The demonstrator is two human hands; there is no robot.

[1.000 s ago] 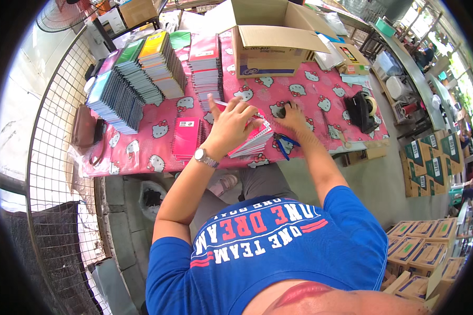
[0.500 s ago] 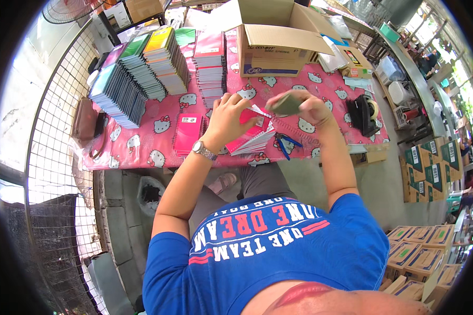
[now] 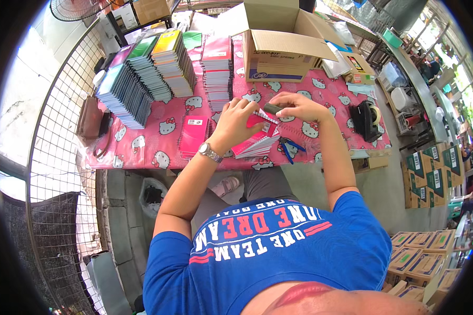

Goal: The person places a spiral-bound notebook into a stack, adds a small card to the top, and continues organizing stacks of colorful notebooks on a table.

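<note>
A small pile of pink spiral notebooks (image 3: 256, 146) lies in front of me at the table's near edge. My left hand (image 3: 235, 122), with a wristwatch on the wrist, rests at the pile's left side, fingers apart and thumb over the top cover. Along the far edge of that cover runs a white strip (image 3: 266, 116). My right hand (image 3: 302, 109) is closed on a dark olive block-like piece (image 3: 272, 108), just above the strip. Blue-handled pliers (image 3: 289, 149) lie right of the pile. A loose pink spiral coil (image 3: 295, 129) stretches beneath my right hand.
More pink notebooks (image 3: 194, 134) lie to the left. Tall notebook stacks stand behind: blue (image 3: 125, 97), green (image 3: 148, 68), yellow-topped (image 3: 174, 63) and red-topped (image 3: 217, 73). An open cardboard box (image 3: 281, 55) sits at the back. A black tape dispenser (image 3: 363, 119) stands on the right.
My right hand has come down and left with the olive piece, from above the coil to the pile's far edge. My left hand stays at the notebooks. The view has shifted slightly.
</note>
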